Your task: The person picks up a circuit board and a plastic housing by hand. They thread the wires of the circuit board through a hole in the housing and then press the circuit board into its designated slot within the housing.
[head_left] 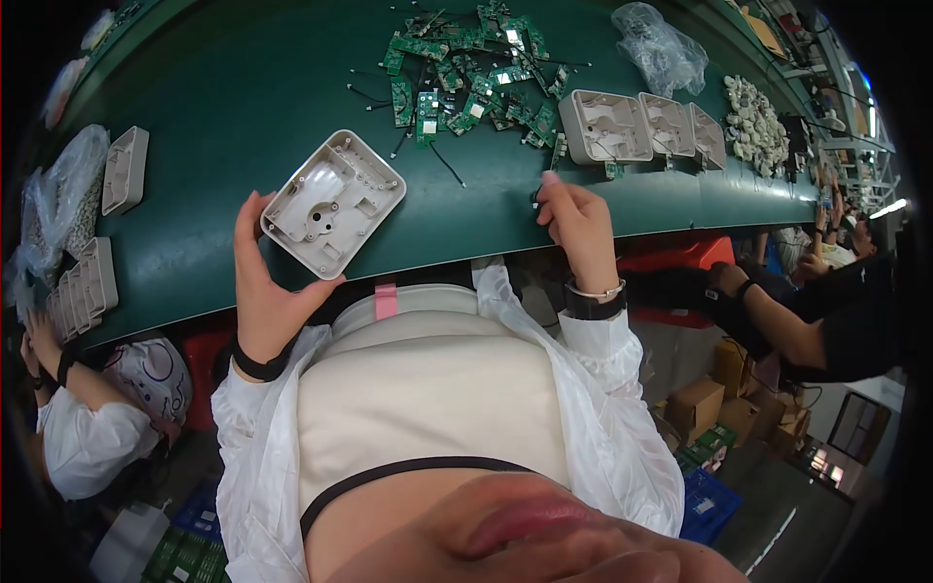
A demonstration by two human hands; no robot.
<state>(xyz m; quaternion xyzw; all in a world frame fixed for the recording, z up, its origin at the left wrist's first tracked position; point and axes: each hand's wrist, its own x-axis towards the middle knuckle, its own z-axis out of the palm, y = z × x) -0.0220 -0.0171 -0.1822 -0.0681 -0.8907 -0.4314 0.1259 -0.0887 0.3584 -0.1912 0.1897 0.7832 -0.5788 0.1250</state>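
Wearer's face [544,530] nearest, cut off at btm edge; labels [429,126] on green PCBs [402,97] too small to read; L hand [265,306] grips lt-grey, round-cornered plastic casing [340,189], open side up, over green bench [214,175]; R hand [580,228] curled, fingertips bunched, can't tell if pinching anything

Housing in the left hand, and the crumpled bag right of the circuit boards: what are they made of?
The housing looks like rigid, probably moulded plastic, satin-finished: even pale colour, rounded corners, soft sheen. The bag seems thin, glossy film, likely plastic, being see-through and wrinkled.
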